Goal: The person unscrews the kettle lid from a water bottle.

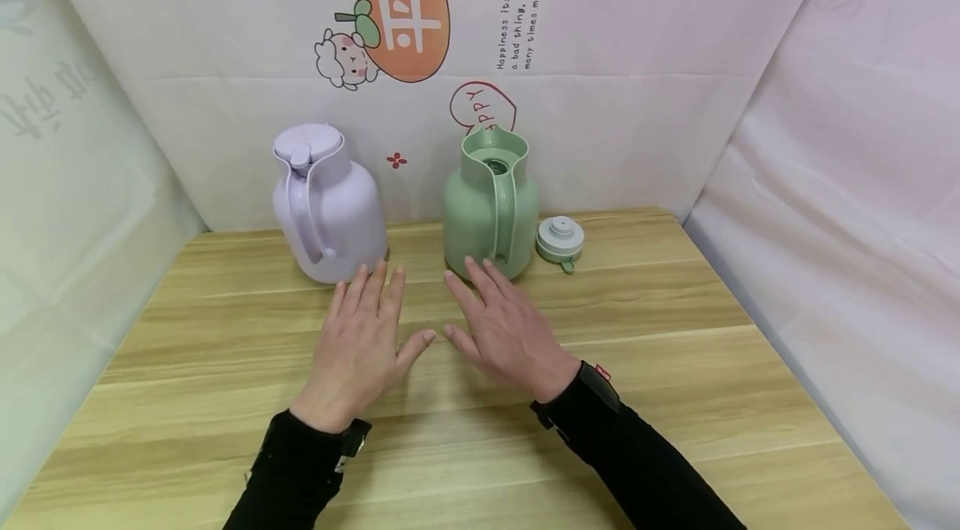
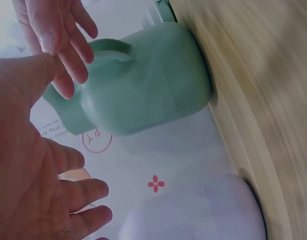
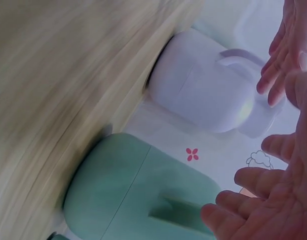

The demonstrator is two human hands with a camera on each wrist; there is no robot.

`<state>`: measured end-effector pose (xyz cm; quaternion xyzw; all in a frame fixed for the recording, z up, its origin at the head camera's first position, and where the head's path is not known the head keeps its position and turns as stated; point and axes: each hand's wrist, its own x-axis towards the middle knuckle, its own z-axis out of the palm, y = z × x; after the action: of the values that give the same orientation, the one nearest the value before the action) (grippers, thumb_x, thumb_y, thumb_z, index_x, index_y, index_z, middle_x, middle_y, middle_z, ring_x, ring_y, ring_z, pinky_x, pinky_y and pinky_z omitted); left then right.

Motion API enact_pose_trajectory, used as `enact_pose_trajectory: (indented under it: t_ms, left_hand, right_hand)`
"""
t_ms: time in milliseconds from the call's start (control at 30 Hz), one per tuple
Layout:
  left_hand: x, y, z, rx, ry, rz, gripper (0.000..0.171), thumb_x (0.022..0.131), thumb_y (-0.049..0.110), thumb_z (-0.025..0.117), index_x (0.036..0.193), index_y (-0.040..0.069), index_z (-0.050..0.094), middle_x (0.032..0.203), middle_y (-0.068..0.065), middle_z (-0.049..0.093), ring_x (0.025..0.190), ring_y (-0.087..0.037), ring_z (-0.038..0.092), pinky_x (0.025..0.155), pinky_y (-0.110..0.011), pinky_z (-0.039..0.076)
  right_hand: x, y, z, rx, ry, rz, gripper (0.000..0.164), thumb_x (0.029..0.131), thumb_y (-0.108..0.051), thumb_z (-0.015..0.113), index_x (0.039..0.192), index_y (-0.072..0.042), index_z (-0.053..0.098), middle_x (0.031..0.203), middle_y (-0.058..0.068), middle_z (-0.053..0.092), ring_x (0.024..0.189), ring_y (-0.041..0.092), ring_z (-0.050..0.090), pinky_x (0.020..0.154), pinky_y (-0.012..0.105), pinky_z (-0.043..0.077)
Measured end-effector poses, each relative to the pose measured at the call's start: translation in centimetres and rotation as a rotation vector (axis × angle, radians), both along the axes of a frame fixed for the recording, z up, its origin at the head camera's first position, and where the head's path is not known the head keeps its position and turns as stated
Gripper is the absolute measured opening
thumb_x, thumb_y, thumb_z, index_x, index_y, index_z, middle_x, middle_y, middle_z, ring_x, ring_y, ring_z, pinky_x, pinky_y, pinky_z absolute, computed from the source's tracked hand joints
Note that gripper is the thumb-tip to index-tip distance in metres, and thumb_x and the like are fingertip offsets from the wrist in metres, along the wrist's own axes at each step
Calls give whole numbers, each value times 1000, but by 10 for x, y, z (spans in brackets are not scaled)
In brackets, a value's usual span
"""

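Two jugs stand upright at the back of the table. The lilac thermos jug (image 1: 341,213) on the left has its lid on. To its right, the green thermos jug (image 1: 457,213) has an uncovered mouth, and a grey-green stopper lid (image 1: 560,238) lies beside it on the table. My left hand (image 1: 358,347) is held out in front of the lilac jug, fingers extended and holding nothing. My right hand (image 1: 510,334) is spread in front of the green jug, also holding nothing. In the left wrist view the green jug (image 2: 148,80) shows beyond my fingers.
The wooden table (image 1: 225,397) reaches back to a pale printed cloth (image 1: 615,97) hanging behind the jugs. More cloth hangs at the left and right sides. Black sleeves (image 1: 622,447) cover both forearms.
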<state>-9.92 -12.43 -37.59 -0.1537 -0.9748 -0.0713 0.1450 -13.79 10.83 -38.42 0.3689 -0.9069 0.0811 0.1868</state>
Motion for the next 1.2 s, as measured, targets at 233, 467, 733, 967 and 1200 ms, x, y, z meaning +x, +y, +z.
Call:
enact_pose_trajectory:
  t_ms: [233, 467, 733, 967, 1200]
  left_hand:
    - [-3, -11, 7, 78, 173, -12, 86, 102, 61, 54, 156, -3, 40, 155, -29, 47, 143, -47, 46, 118, -61, 36]
    - [-6, -27, 15, 330, 378, 4, 81, 106, 65, 39, 149, -3, 50, 140, -26, 62, 123, -48, 62, 101, -63, 49]
    - [-17, -52, 30, 681, 493, 78, 71, 108, 54, 45, 154, 1, 46, 144, -26, 58, 132, -46, 57, 106, -66, 43]
    - [-29, -79, 45, 931, 286, 182, 70, 112, 48, 35, 165, 5, 21, 166, -20, 34, 151, -37, 36, 126, -55, 24]
    - [-44, -105, 53, 1123, -48, 295, 75, 108, 63, 18, 168, 22, 2, 175, 5, 2, 160, -12, 3, 130, -36, 3]
  right_hand:
    - [-7, -17, 9, -111, -80, 43, 59, 111, -31, 51, 159, -2, 36, 161, 28, 38, 154, 36, 34, 126, 46, 27]
    - [-16, -39, 22, -203, -163, 58, 61, 112, -31, 48, 163, -4, 29, 164, 27, 33, 154, 37, 34, 125, 46, 30]
    - [-31, -66, 35, -316, -302, 41, 64, 113, -39, 40, 165, -6, 22, 168, 23, 27, 157, 34, 27, 124, 50, 30]
    - [-46, -89, 45, -401, -425, 1, 69, 113, -48, 33, 167, -9, 14, 174, 10, 19, 161, 27, 15, 127, 48, 23]
    - [-66, -110, 48, -549, -519, -20, 71, 113, -45, 35, 167, -7, 11, 174, 14, 17, 160, 25, 19, 129, 40, 19]
